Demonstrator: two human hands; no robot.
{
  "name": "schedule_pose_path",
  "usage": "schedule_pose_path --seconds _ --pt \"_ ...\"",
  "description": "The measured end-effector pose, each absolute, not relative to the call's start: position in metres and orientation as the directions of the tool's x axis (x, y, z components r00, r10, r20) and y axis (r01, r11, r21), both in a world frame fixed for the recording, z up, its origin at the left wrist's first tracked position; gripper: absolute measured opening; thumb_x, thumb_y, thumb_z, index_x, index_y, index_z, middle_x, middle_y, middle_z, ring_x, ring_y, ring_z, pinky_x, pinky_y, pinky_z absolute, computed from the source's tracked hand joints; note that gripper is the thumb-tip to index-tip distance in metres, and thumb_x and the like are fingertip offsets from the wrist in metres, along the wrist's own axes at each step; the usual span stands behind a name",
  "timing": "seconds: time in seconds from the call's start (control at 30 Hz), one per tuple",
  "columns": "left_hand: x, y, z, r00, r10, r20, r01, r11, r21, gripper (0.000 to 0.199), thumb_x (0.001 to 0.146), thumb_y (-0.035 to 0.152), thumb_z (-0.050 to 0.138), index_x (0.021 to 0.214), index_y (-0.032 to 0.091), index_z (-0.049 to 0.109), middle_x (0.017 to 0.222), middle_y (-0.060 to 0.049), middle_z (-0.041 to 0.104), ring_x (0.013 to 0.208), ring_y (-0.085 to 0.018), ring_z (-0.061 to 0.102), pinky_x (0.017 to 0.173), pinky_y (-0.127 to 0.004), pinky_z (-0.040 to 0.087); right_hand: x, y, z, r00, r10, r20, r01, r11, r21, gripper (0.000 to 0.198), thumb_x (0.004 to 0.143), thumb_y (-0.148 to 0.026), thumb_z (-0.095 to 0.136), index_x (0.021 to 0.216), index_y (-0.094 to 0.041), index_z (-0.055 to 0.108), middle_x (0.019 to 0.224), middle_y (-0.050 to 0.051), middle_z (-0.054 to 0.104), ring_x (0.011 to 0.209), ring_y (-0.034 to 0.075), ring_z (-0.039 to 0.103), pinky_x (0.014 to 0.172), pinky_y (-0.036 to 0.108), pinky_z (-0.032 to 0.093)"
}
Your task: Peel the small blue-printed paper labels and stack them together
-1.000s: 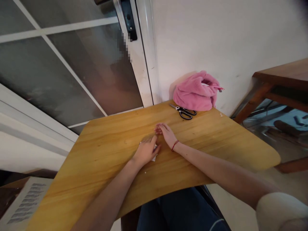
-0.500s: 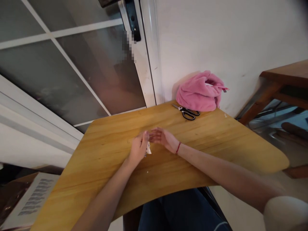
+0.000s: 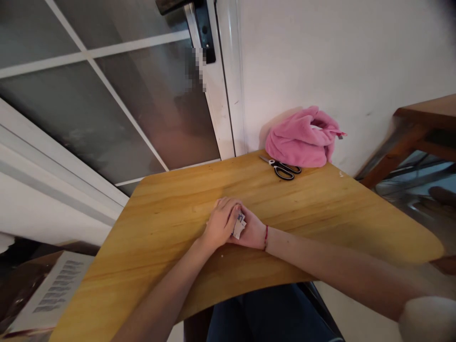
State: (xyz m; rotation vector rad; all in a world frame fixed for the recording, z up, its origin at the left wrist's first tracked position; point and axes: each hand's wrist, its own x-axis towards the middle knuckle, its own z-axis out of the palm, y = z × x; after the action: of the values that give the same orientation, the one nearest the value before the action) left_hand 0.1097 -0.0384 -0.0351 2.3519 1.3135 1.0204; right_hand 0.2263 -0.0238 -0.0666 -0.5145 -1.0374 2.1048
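My left hand (image 3: 221, 222) lies over my right hand (image 3: 254, 230), its fingers together and pressed onto the other palm. Between them are white paper scraps (image 3: 239, 227) with blue print, their jagged edges sticking out past my left thumb. My right hand is cupped underneath, palm up, with a red string bracelet at the wrist; its fingers are mostly hidden. Both hands are just above or on the wooden table (image 3: 171, 218); whether they touch it I cannot tell.
Black-handled scissors (image 3: 283, 169) lie near the table's back edge, against a pink plush bag (image 3: 301, 140) by the wall. A tiny white speck sits in front of my hands. A printed carton (image 3: 59, 289) stands at lower left, and a glazed door (image 3: 128, 95) rises behind.
My hands, apart before with the paper in the left, have come together. The left now covers the right, with the paper pressed between them. The view has shifted slightly.
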Motion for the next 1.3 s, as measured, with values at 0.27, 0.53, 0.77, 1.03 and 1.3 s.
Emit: schedule_pose_path --seconds 0.27,0.53,0.77,1.03,1.3 --pt "0.106 -0.034 -0.037 0.201 0.848 0.491 0.542 -0.513 0.665 0.032 0.096 0.033 0.03 0.091 0.02 0.059 0.089 -0.005 0.061 0.091 -0.019 0.053 0.087 -0.035 0.042 0.23 -0.012 -0.059 -0.776 0.572 -0.264 -0.492 -0.812 -0.314 0.031 0.091 -0.041 0.031 0.088 -0.021 0.054 0.081 0.001 0.067 0.083 0.018 0.064 0.086 0.041 0.045" --pt "0.095 -0.025 -0.046 0.033 0.908 0.418 0.337 -0.404 0.85 0.027 0.094 0.037 0.036 0.099 0.021 0.056 0.104 -0.006 0.06 0.097 -0.019 0.056 0.084 -0.032 0.046 0.233 -0.001 -0.058 -0.79 0.585 -0.185 -0.513 -0.795 -0.324 0.046 0.089 -0.05 0.027 0.1 -0.017 0.056 0.088 0.008 0.068 0.089 0.022 0.064 0.089 0.045 0.043" --pt "0.082 -0.009 -0.057 -0.255 0.853 0.455 0.235 -0.402 0.885 0.019 0.09 0.038 0.044 0.092 0.021 0.052 0.084 -0.002 0.056 0.085 -0.015 0.056 0.086 -0.031 0.044 0.249 0.02 -0.054 -0.711 0.684 -0.164 -0.584 -0.704 -0.405 0.033 0.085 -0.041 0.042 0.103 -0.018 0.057 0.094 0.007 0.068 0.091 0.022 0.064 0.088 0.043 0.045" --pt "0.067 0.005 -0.069 -0.413 0.821 0.395 0.118 -0.382 0.917 0.016 0.083 0.036 0.05 0.09 0.021 0.049 0.076 0.0 0.05 0.074 -0.013 0.054 0.071 -0.025 0.044 0.279 0.066 -0.021 -0.485 0.842 -0.236 -0.426 -0.463 -0.777 0.014 0.085 -0.023 0.043 0.092 -0.016 0.053 0.074 0.004 0.064 0.071 0.014 0.064 0.054 0.023 0.049" --pt "0.048 0.014 -0.068 -0.521 0.775 0.357 0.061 -0.384 0.921 0.015 0.077 0.03 0.052 0.088 0.02 0.052 0.073 0.001 0.049 0.068 -0.012 0.053 0.056 -0.02 0.039 0.242 0.079 0.005 -0.253 0.963 -0.087 0.065 -0.073 -0.995 0.013 0.07 -0.018 0.064 0.081 -0.014 0.06 0.058 -0.002 0.055 0.048 0.008 0.049 0.041 0.016 0.033"
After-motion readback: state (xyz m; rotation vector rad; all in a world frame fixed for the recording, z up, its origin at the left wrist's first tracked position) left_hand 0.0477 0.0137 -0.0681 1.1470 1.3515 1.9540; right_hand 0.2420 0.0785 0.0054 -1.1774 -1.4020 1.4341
